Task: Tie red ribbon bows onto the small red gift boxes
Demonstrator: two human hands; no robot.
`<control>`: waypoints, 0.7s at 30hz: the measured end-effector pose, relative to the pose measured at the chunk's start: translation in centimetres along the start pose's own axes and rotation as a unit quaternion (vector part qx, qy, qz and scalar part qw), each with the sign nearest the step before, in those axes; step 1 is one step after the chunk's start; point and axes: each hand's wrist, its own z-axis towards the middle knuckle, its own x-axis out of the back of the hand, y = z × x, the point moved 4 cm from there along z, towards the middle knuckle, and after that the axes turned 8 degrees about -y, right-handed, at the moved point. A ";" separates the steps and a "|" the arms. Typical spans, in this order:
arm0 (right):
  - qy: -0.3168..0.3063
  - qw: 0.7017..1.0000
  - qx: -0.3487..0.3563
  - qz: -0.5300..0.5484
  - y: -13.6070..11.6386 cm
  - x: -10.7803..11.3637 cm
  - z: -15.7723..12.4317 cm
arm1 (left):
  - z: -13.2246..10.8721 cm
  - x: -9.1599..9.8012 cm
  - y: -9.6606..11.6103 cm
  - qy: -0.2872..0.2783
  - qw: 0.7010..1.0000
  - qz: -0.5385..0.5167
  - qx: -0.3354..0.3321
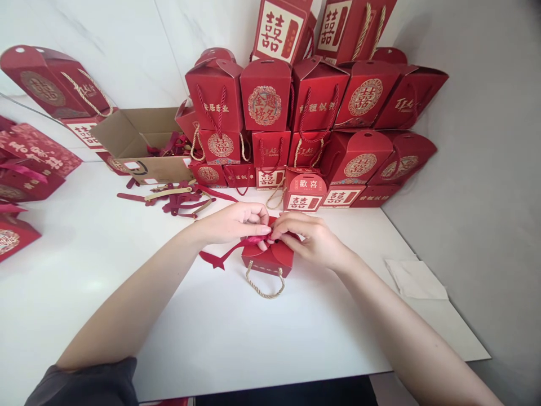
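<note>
A small red gift box (pixel 266 263) with a gold rope handle (pixel 265 294) stands on the white table in front of me. Over its folded top, my left hand (pixel 243 221) and my right hand (pixel 310 237) meet, thumbs and fingers pinched together. Between them is a dark red ribbon (pixel 232 251), bunched at the box top. One forked ribbon tail trails left onto the table, and another stretches up past my left wrist. The exact shape of the ribbon at my fingertips is partly hidden.
Stacked red gift boxes (pixel 264 101) line the wall behind. An open cardboard box (pixel 163 168) holding ribbons stands back left, with loose red and gold strips (pixel 173 198) before it. More red boxes (pixel 25 175) are at far left. A white tissue (pixel 416 279) lies right.
</note>
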 end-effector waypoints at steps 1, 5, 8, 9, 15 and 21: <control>-0.005 1.000 0.000 -0.006 0.0 0.0 0.0 | 0.0 0.0 -0.1 0.001 1.000 0.004 0.000; -0.010 1.000 -0.016 -0.010 0.1 0.1 0.0 | -0.1 -0.3 -0.1 0.018 0.999 0.051 0.004; -0.006 1.000 -0.028 0.003 0.1 0.3 -0.1 | -0.4 -0.7 0.4 0.067 0.989 0.134 0.006; -0.004 1.000 -0.031 0.006 0.1 0.3 -0.2 | -0.5 -0.8 0.7 0.085 0.983 0.163 0.008; -0.003 1.000 -0.030 0.008 0.2 0.2 -0.4 | -0.9 -1.5 1.3 0.109 0.973 0.202 -0.012; -0.007 1.000 0.001 0.005 -0.3 0.4 -0.2 | -1.0 -1.2 1.0 0.101 0.980 0.170 -0.003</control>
